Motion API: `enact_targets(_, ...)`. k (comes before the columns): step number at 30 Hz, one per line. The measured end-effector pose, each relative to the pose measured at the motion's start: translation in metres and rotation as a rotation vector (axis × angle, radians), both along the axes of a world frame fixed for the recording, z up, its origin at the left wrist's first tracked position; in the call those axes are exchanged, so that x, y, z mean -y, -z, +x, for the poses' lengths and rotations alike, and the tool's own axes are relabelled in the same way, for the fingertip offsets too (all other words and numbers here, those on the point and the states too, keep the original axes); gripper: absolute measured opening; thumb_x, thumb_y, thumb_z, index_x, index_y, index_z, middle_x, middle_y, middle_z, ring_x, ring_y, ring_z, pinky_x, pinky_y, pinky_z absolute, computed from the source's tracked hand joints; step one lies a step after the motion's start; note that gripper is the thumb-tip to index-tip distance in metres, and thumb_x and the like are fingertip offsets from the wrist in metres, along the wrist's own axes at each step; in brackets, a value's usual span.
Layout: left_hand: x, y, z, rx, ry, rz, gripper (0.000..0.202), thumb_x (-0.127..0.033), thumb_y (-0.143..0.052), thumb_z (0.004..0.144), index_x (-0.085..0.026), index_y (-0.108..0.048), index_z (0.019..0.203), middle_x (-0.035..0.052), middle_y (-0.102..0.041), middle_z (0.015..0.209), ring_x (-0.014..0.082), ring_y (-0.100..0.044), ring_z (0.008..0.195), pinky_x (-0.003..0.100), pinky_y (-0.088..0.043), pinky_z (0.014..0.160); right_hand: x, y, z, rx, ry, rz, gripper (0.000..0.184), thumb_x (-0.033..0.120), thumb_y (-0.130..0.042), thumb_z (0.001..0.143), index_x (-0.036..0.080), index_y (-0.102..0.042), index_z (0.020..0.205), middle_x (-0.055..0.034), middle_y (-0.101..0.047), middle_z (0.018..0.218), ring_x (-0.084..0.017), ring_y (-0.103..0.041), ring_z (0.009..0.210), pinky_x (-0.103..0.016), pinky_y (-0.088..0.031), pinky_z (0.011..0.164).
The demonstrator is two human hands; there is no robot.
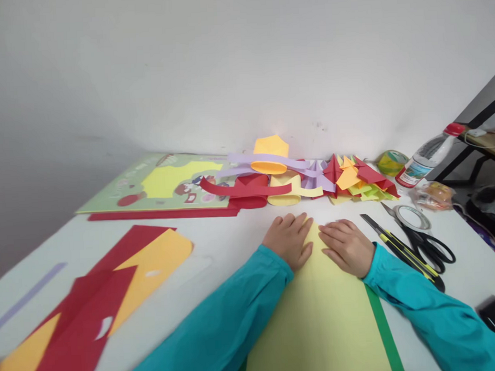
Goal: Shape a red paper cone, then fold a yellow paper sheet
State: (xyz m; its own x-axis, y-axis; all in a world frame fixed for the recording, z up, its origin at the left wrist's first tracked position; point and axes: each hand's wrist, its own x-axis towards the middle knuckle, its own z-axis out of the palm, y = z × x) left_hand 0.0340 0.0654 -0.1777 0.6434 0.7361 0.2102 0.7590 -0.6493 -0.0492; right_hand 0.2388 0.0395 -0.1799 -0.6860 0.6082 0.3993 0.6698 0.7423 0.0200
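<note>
A long pale yellow paper sheet lies in front of me, with a green strip showing along its right side and a bit of green at lower left. Its far end narrows between my hands, where the edges are partly hidden. My left hand rests on the left edge of that end, fingers stretched forward and thumb on the paper. Opposite it, my right hand lies on the right edge, its fingers extended toward the left. Both hands press flat, and neither grips anything visible.
Red paper and orange paper pieces lie at left. Behind stand an illustrated board, paper rings and folded paper shapes. At right are a cutter knife, scissors, tape roll and bottle.
</note>
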Motion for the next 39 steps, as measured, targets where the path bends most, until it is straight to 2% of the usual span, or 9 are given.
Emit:
enact_targets(3, 0.0007, -0.0008, 0.0016, 0.016, -0.008, -0.004, 0.054, -0.041, -0.043, 0.083, -0.016, -0.048, 0.131, 0.0094, -0.05, 0.133, 0.0288, -0.048, 0.099, 0.043, -0.034, 0.077, 0.0001, 0.0006, 0.0001, -0.002, 0.0, -0.005, 0.031, 0.027, -0.051, 0.089, 0.012, -0.06, 0.114, -0.0123, -0.064, 0.117, -0.025, -0.054, 0.107, -0.044, -0.04, 0.09)
enact_targets(8, 0.0012, -0.001, 0.0033, 0.024, -0.033, -0.022, 0.059, -0.04, -0.043, 0.083, -0.008, -0.046, 0.131, 0.0107, -0.051, 0.133, 0.0288, -0.047, 0.1, 0.044, -0.034, 0.078, 0.0002, 0.0013, 0.0008, -0.007, 0.0, -0.01, 0.031, 0.028, -0.049, 0.09, 0.012, -0.06, 0.114, -0.0114, -0.064, 0.118, -0.025, -0.054, 0.106, -0.044, -0.04, 0.09)
enact_targets(12, 0.0013, -0.0031, 0.0033, 0.024, -0.037, -0.03, 0.06, -0.04, -0.043, 0.082, -0.007, -0.046, 0.132, 0.0117, -0.051, 0.132, 0.0293, -0.046, 0.099, 0.045, -0.035, 0.077, 0.0003, 0.0015, 0.0011, 0.001, 0.007, -0.015, 0.031, 0.028, -0.05, 0.09, 0.013, -0.06, 0.115, -0.0113, -0.063, 0.119, -0.025, -0.054, 0.106, -0.044, -0.04, 0.09)
enact_targets(24, 0.0019, -0.0029, 0.0026, 0.012, -0.043, -0.019, 0.059, -0.041, -0.042, 0.083, -0.008, -0.046, 0.131, 0.0116, -0.05, 0.133, 0.0291, -0.046, 0.098, 0.044, -0.034, 0.077, 0.0004, 0.0007, 0.0011, -0.001, 0.002, -0.011, 0.032, 0.027, -0.05, 0.089, 0.011, -0.06, 0.115, -0.0118, -0.063, 0.119, -0.025, -0.054, 0.105, -0.044, -0.041, 0.09)
enact_targets(30, 0.0026, -0.0037, 0.0027, 0.015, -0.039, -0.006, 0.057, -0.041, -0.043, 0.083, -0.011, -0.048, 0.131, 0.0103, -0.05, 0.134, 0.0291, -0.047, 0.098, 0.043, -0.035, 0.077, 0.0004, 0.0001, 0.0004, -0.003, 0.001, -0.022, 0.031, 0.027, -0.05, 0.089, 0.014, -0.06, 0.115, -0.0107, -0.063, 0.119, -0.025, -0.054, 0.106, -0.045, -0.04, 0.09)
enact_targets(34, 0.0024, -0.006, 0.0034, 0.003, -0.043, -0.015, 0.056, -0.041, -0.043, 0.083, -0.011, -0.048, 0.13, 0.0102, -0.051, 0.134, 0.0288, -0.048, 0.098, 0.043, -0.035, 0.076, 0.0002, -0.0005, 0.0007, -0.028, -0.009, 0.012, 0.029, 0.026, -0.051, 0.089, 0.012, -0.062, 0.111, -0.0113, -0.066, 0.115, -0.024, -0.056, 0.102, -0.045, -0.041, 0.09)
enact_targets(39, 0.0022, -0.006, 0.0029, -0.009, -0.041, -0.02, 0.056, -0.04, -0.042, 0.084, -0.011, -0.047, 0.132, 0.0105, -0.05, 0.135, 0.0295, -0.048, 0.099, 0.043, -0.036, 0.076, 0.0027, -0.0027, 0.0045, -0.102, -0.024, 0.056, 0.019, 0.025, -0.054, 0.086, 0.016, -0.066, 0.098, -0.0076, -0.071, 0.102, -0.022, -0.06, 0.091, -0.044, -0.042, 0.09)
